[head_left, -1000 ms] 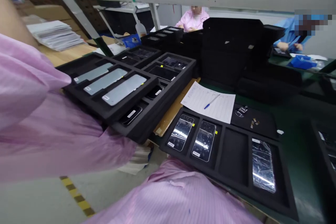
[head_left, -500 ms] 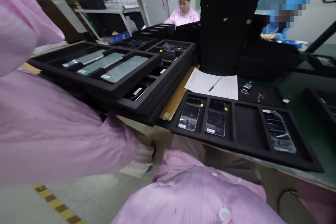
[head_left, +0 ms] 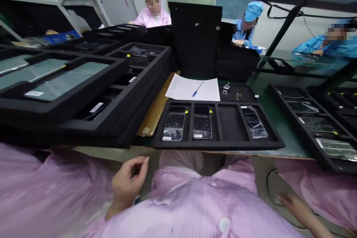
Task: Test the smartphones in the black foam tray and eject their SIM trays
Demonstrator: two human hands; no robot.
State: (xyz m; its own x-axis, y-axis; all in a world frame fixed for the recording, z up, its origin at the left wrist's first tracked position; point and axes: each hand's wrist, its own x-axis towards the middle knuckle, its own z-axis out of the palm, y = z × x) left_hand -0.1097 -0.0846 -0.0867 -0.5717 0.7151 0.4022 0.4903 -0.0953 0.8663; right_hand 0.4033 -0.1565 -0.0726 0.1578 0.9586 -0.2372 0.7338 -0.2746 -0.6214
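"Position of left hand [head_left: 125, 183]?"

"Low in front of the body, short of the table [head_left: 283, 117]. Fingers curled inward, thumb and fingertips close together; cannot tell whether pressed together or pinching anything."

"And right hand [head_left: 288, 200]?"

"Low at the right side, well apart from the left. Blurred; cannot tell whether spread or closed."

"Location of black tray [head_left: 217, 145]?"

"Straight ahead of the body, along the near table edge."

"Contents?"

"First phone [head_left: 174, 123] and second phone [head_left: 202, 122] in the two leftmost compartments, each beside a yellow tab; wrapped phone [head_left: 253, 122] in the rightmost, slightly askew."

"Behind the tray?"

"Sheet of paper [head_left: 181, 88], with pen [head_left: 198, 89] lying on top. To the right, dark pad [head_left: 249, 93] bearing small metal parts [head_left: 226, 88]."

"At the sides?"

"Left: stacked trays [head_left: 147, 100] holding grey-green panels [head_left: 72, 80]; brown board [head_left: 154, 113] between stack and black tray. Right: side tray [head_left: 295, 126] holding film-covered phones [head_left: 336, 148]."

"Farther back?"

"Tall black stack [head_left: 195, 41]; beyond, person in pink [head_left: 154, 20] at left, two people in blue [head_left: 242, 29] at right."
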